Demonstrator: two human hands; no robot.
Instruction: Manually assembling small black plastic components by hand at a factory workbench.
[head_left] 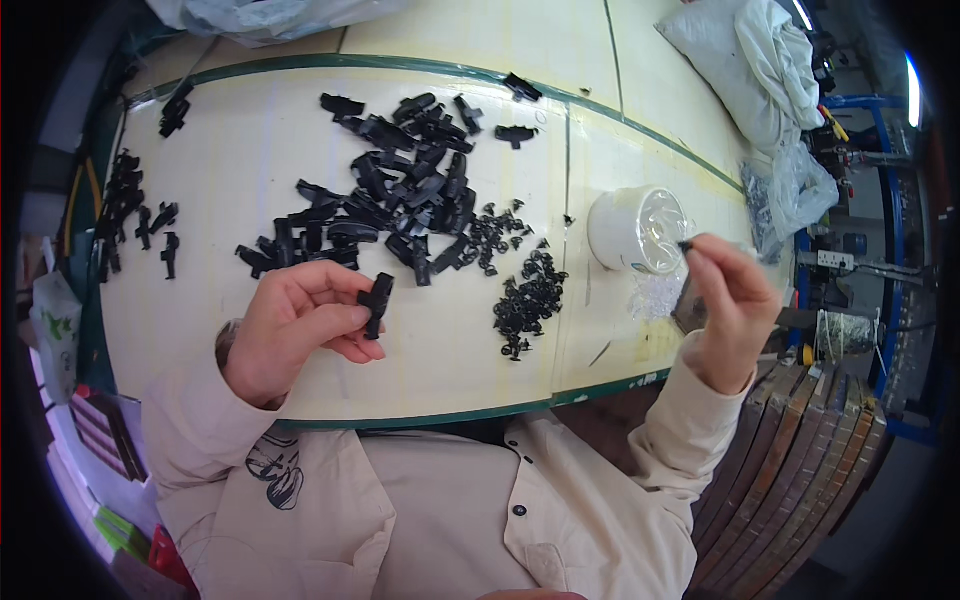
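My left hand (305, 322) is closed on a black plastic part (376, 304), pinched between thumb and fingers above the table's near side. Raised at the right, beside a white tub (618, 230), my right hand (735, 290) pinches a small black piece (686, 246); its exact shape is too small to tell. A heap of similar black plastic parts (425, 190) lies in the middle of the table, beyond my left hand. Between the hands are loose piles of small black pins with round heads (530, 302).
More black parts (122, 200) lie along the table's left edge. By the tub are small clear pieces (655, 297) and a clear plastic bag (800, 190). A white sack (745, 65) stands at the far right. Brown boards (800, 440) lean beside the table (480, 385).
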